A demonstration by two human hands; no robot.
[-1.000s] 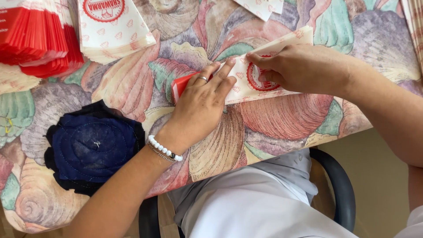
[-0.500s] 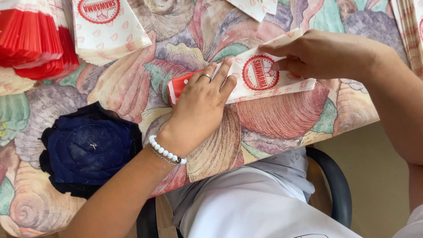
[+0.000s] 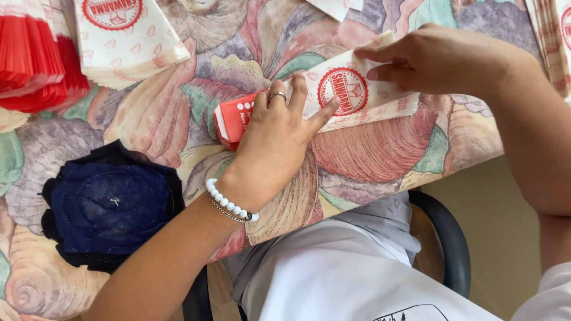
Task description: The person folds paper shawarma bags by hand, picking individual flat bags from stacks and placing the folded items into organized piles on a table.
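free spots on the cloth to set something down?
Bare cloth between the dark blue fabric piece and the left hand, and below the white paper bag toward the table edge. Crowded at the top: red stack, bag pile.

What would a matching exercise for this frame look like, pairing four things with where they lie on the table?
Things:
1. red carton
2. dark blue fabric piece
3. stack of red paper
4. white paper bag with a round red stamp

Places:
A. top left corner of the table
B. partly under the left hand, sticking out toward the left
C. pinched at its upper edge by the right hand
D. near the table's front edge, left of the left forearm

Pairs: 1-B, 2-D, 3-A, 4-C
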